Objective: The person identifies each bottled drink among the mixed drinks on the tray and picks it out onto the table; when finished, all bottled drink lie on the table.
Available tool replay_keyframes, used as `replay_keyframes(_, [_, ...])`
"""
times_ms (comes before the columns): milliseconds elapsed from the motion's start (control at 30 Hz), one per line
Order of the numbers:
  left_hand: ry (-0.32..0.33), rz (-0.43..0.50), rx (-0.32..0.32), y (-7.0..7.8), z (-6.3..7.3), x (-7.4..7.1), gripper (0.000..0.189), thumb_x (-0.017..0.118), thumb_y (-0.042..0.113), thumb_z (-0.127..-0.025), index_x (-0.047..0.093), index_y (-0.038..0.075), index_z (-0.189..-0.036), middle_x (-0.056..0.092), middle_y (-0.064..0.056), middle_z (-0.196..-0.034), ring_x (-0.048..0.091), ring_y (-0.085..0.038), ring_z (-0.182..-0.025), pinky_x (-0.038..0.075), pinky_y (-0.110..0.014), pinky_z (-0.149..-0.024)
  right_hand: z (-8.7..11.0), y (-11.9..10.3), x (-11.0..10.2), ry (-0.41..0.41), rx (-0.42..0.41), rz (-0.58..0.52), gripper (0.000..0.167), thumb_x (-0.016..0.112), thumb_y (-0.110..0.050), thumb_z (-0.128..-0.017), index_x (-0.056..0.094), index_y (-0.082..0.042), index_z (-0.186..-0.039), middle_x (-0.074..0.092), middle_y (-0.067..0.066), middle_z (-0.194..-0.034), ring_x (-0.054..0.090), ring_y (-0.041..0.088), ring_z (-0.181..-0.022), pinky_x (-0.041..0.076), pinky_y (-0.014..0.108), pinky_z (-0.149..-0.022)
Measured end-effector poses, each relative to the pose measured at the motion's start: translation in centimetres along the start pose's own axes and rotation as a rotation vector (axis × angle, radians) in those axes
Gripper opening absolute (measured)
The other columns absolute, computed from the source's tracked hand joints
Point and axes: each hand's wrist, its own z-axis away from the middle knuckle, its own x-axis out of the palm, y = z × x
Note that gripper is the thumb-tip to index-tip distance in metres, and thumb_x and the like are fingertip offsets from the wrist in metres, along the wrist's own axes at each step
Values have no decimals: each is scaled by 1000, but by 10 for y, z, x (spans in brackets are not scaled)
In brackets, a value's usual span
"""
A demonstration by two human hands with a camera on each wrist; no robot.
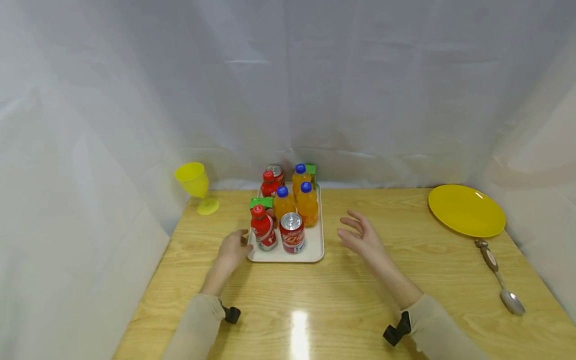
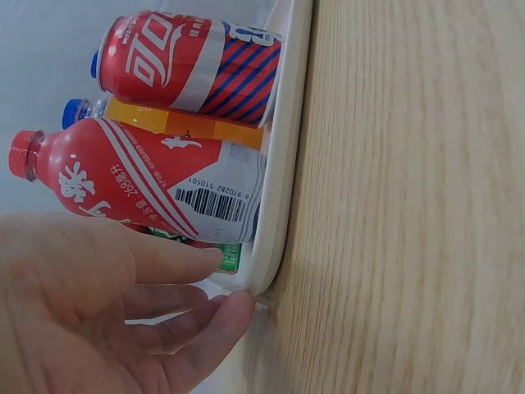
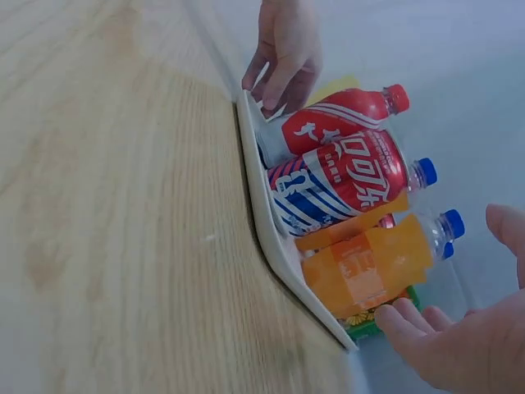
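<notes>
A white tray stands on the wooden table, carrying several drinks. At its near edge are a red bottle and a red can. Orange drink bottles with blue caps stand behind the can. My left hand is at the tray's near left corner; in the left wrist view, one fingertip meets the rim and another overlaps the inside by the red bottle. To the right of the tray, my right hand hovers apart from it, fingers spread and palm facing the drinks.
A yellow goblet stands at the back left. Toward the right lie a yellow plate and a spoon with a brown handle. White curtains close off the back and sides of the table.
</notes>
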Motion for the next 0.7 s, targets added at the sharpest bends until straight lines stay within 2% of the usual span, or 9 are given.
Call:
replay_keyframes(200, [-8, -8, 1, 1, -6, -1, 55, 66, 1, -94, 51, -13, -146, 69, -29, -121, 66, -38, -111, 58, -50, -98, -26, -1, 11, 7, 21, -110, 75, 63, -16, -104, 23, -16, -167, 37, 19, -167, 45, 42, -148, 41, 52, -124])
replay_keyframes(300, [-11, 5, 5, -1, -8, -2, 59, 67, -5, -88, 52, -13, -145, 70, -27, -117, 66, -35, -105, 59, -47, -94, -38, 0, 15, 20, 29, -163, 73, 62, -12, -103, 25, -15, -167, 36, 23, -167, 44, 41, -147, 37, 57, -126])
replay_keyframes(467, [-21, 31, 8, -4, -10, -2, 66, 68, -11, -81, 52, -14, -144, 70, -27, -114, 67, -30, -96, 60, -37, -82, -55, 2, 21, 31, 48, -205, 73, 62, -9, -103, 25, -14, -167, 33, 23, -168, 45, 38, -146, 33, 59, -127])
replay_keyframes(600, [-35, 61, -1, -4, -11, -2, 67, 68, -12, -82, 51, -13, -146, 68, -27, -114, 65, -26, -87, 58, -28, -69, -67, 3, 25, 35, 52, -226, 74, 62, -7, -102, 26, -14, -166, 33, 23, -168, 45, 39, -145, 33, 57, -128])
replay_keyframes(700, [-48, 105, -16, -3, -11, -2, 68, 67, -14, -83, 49, -12, -148, 66, -27, -115, 63, -23, -84, 56, -24, -64, -75, 3, 28, 44, 44, -204, 74, 64, -8, -101, 28, -15, -166, 34, 23, -167, 44, 39, -147, 34, 55, -128])
